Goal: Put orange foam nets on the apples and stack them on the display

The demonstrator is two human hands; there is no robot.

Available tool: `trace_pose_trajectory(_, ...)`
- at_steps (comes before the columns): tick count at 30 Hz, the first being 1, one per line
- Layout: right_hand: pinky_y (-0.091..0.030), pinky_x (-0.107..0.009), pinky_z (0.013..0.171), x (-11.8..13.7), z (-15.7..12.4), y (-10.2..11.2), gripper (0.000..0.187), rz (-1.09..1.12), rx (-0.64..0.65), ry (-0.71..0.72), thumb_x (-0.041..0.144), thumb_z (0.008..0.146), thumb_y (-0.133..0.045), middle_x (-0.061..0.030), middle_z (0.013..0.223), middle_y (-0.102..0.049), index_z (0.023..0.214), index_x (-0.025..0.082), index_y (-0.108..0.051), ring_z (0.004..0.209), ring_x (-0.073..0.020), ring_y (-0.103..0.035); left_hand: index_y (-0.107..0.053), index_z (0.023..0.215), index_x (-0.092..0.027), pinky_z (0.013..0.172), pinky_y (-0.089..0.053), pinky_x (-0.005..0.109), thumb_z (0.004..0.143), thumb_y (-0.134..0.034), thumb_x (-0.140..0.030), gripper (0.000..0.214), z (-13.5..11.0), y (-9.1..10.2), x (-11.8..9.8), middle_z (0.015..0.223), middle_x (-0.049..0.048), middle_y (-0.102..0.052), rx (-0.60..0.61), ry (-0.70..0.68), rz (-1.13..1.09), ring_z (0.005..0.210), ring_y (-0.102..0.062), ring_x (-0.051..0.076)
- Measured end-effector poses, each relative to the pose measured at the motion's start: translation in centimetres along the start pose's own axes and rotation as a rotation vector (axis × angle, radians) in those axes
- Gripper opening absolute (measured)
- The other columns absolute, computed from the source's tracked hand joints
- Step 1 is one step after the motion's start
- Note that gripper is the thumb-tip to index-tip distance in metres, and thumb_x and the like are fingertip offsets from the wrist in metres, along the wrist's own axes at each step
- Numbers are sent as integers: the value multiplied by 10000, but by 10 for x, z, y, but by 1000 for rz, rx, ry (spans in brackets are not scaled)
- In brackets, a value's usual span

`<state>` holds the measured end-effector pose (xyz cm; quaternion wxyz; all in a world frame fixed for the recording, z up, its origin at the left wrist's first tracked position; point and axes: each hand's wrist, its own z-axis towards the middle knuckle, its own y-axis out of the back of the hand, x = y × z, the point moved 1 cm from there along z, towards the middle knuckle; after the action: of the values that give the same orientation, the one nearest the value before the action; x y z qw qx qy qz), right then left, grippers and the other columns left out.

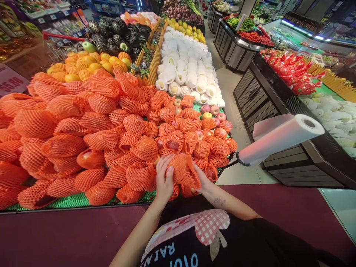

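Both of my hands are on an orange foam fruit net at the near edge of the display. My left hand grips its left side, thumb toward me and fingers over the far side. On the right, my right hand holds the other end, its fingers mostly hidden behind the mesh. Whether a fruit sits inside the net, I cannot tell. Red apples, some bare and many in orange nets, lie just beyond my hands. Larger fruit in orange nets is heaped to the left.
A roll of clear plastic bags sticks out on a holder at the right. White-netted fruit, yellow mangoes and dark-netted fruit lie farther back. Across the aisle stands another produce counter.
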<state>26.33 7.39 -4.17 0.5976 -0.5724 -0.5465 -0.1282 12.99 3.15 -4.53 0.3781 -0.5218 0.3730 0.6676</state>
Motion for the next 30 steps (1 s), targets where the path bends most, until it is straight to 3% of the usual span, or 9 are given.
trace_pose_trajectory(4,-500,-440,1128,2,2,3,505,164,-109,-44,580,750,-783,-29,1343,-670,1172,321,-684,1323,-270,-585,-701,971,-209,1107,-432,428,949,-652,-460,257,4,7,-10,1191,90,-665,-145,-63,54,1180,-603,242)
trace_pose_trajectory(7,-535,-403,1079,2,6,6,473,235,-180,-109,619,706,-798,-43,1232,-723,1033,286,-717,1259,-276,-617,-648,888,-192,840,-509,281,882,-731,-514,333,1,11,-6,915,24,-629,-155,112,-146,864,-607,162)
trace_pose_trajectory(12,-615,-319,745,-4,7,8,456,391,-201,-253,630,777,-733,-32,1086,-766,1042,260,-723,989,-231,-704,-636,869,-191,513,-385,189,793,-773,-611,448,-3,14,11,744,-31,-548,-43,414,-363,576,-457,90)
trace_pose_trajectory(16,-610,-310,849,-5,3,1,496,423,-170,-239,654,787,-725,-20,1092,-774,1070,247,-732,1006,-211,-705,-665,902,-179,646,-501,237,724,-837,-543,441,3,17,21,863,26,-666,-24,374,-340,726,-608,145)
trace_pose_trajectory(19,-585,-327,947,-2,2,-3,559,360,-185,-121,700,749,-745,-37,1110,-768,1052,230,-728,1070,-229,-693,-691,1105,-192,917,-541,330,745,-834,-460,471,4,23,20,1130,94,-706,41,234,-301,1051,-666,233)
trace_pose_trajectory(22,-613,-342,819,3,-1,-1,639,255,-183,-128,758,727,-747,-67,1111,-750,1067,221,-694,1078,-258,-682,-478,1496,-233,1188,-397,483,796,-784,-436,791,-4,28,15,1555,165,-483,284,-47,-207,1449,-464,328)
trace_pose_trajectory(24,-602,-314,657,9,-5,2,672,181,-158,-182,761,701,-779,-59,1092,-725,1099,238,-640,999,-252,-681,-342,1577,-232,1244,-310,544,711,-862,-389,1022,-11,27,16,1645,193,-353,364,-125,-89,1526,-359,365)
trace_pose_trajectory(27,-552,-232,542,23,-14,3,617,67,-91,-190,696,690,-839,2,987,-645,1008,247,-559,834,-168,-632,-376,1531,-218,1210,-377,553,549,-960,-364,1151,-18,22,29,1513,196,-522,196,47,-19,1424,-504,372)
trace_pose_trajectory(30,-586,-218,598,35,-19,2,560,-81,36,-163,625,724,-854,30,900,-520,892,215,-511,804,-115,-549,-506,1431,-205,1095,-512,542,470,-958,-512,1105,-21,19,44,1324,170,-667,86,308,-244,1247,-643,378)
